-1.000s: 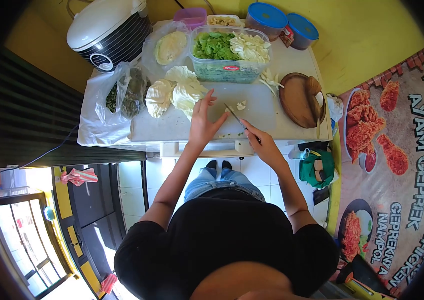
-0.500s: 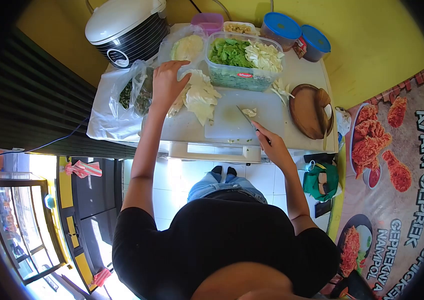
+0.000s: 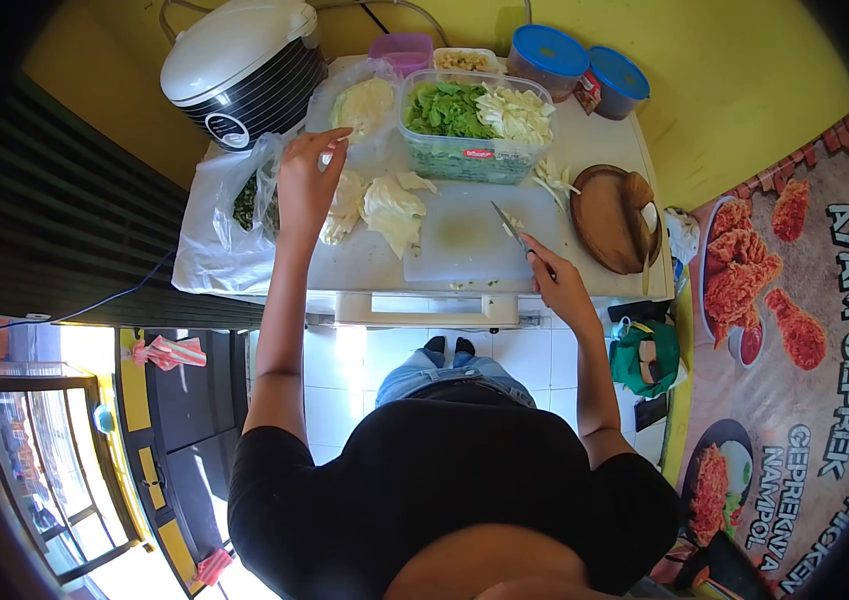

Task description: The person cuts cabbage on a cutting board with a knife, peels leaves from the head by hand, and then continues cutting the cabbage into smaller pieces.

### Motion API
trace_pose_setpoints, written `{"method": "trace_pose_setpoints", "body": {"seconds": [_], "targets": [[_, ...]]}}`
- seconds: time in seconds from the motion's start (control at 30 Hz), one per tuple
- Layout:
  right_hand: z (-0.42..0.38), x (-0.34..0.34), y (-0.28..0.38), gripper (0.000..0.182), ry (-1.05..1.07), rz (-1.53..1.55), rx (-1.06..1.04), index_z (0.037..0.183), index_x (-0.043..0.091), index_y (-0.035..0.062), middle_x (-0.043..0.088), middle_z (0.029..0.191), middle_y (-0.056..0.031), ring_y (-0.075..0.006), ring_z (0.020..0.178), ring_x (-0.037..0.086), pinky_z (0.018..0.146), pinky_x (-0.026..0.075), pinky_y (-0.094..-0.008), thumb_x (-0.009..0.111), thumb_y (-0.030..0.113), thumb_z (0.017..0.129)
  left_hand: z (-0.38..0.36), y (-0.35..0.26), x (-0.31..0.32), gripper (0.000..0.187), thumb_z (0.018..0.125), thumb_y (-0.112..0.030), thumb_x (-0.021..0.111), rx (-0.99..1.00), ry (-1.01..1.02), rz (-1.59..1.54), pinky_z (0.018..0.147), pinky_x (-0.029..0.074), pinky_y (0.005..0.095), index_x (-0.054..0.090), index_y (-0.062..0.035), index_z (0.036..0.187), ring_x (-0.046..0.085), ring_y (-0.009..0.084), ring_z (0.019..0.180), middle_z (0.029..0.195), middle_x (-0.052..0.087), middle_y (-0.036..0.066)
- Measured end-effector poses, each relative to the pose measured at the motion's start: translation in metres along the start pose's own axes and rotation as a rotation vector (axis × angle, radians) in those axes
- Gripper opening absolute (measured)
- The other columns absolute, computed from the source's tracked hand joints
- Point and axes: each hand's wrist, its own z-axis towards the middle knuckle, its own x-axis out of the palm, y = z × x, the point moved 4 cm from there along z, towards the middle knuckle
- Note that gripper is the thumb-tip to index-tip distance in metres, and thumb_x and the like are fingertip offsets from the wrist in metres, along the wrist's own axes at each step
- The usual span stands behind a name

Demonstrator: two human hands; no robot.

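Cabbage leaves (image 3: 385, 205) lie on the worktop (image 3: 600, 135) left of the cutting board (image 3: 470, 240), just right of the left hand (image 3: 305, 185), whose loosely curled fingers hold nothing. Right hand (image 3: 560, 285) grips a knife (image 3: 513, 228), blade angled up-left over the board.

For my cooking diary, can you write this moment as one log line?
left hand: reaching over cabbage leaves | right hand: holding knife | cutting board

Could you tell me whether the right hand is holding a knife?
Yes, the right hand grips a knife with its blade over the cutting board.
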Motion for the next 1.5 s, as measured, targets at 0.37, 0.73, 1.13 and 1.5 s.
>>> {"method": "trace_pose_setpoints", "body": {"seconds": [0.37,0.73,1.13,1.5], "targets": [[-0.001,0.003,-0.007,0.039,-0.063,0.136,-0.006,0.14,0.049,0.018,0.044,0.061,0.0025,-0.0035,0.047,0.035,0.043,0.032,-0.0197,0.047,0.024,0.101,-0.105,-0.073,0.103,0.039,0.085,-0.006,0.064,0.389,0.495,-0.155,0.102,0.041,0.0468,0.058,-0.013,0.124,0.062,0.0234,0.088,0.089,0.063,0.006],[-0.004,0.007,-0.006,0.04,-0.046,0.23,0.067,0.141,0.047,0.0172,0.046,0.062,0.0021,-0.0033,0.045,0.037,0.042,0.032,-0.0188,0.044,0.025,0.102,-0.108,-0.089,0.117,0.044,0.086,-0.022,0.065,0.198,0.33,-0.168,0.102,0.038,0.0443,0.054,-0.01,0.127,0.051,0.0309,0.116,0.13,0.053,0.011],[-0.017,0.008,0.002,0.039,0.016,0.258,0.108,0.14,0.049,0.0186,0.046,0.062,0.0019,-0.0043,0.048,0.037,0.044,0.034,-0.0211,0.046,0.025,0.101,-0.11,-0.057,0.089,0.036,0.086,-0.009,0.055,0.399,0.728,-0.079,0.111,0.03,0.052,0.056,-0.0103,0.122,0.055,0.0231,0.116,0.124,0.057,0.007],[-0.008,0.036,0.007,0.04,0.034,0.102,-0.044,0.141,0.046,0.0141,0.045,0.062,0.0001,-0.0082,0.057,0.044,0.055,0.04,-0.0237,0.044,0.021,0.102,-0.135,-0.065,0.101,0.042,0.089,-0.021,0.06,0.373,0.416,0.089,0.096,0.04,0.0413,0.055,-0.0098,0.129,0.053,0.024,0.113,0.131,0.055,0.004]]}}
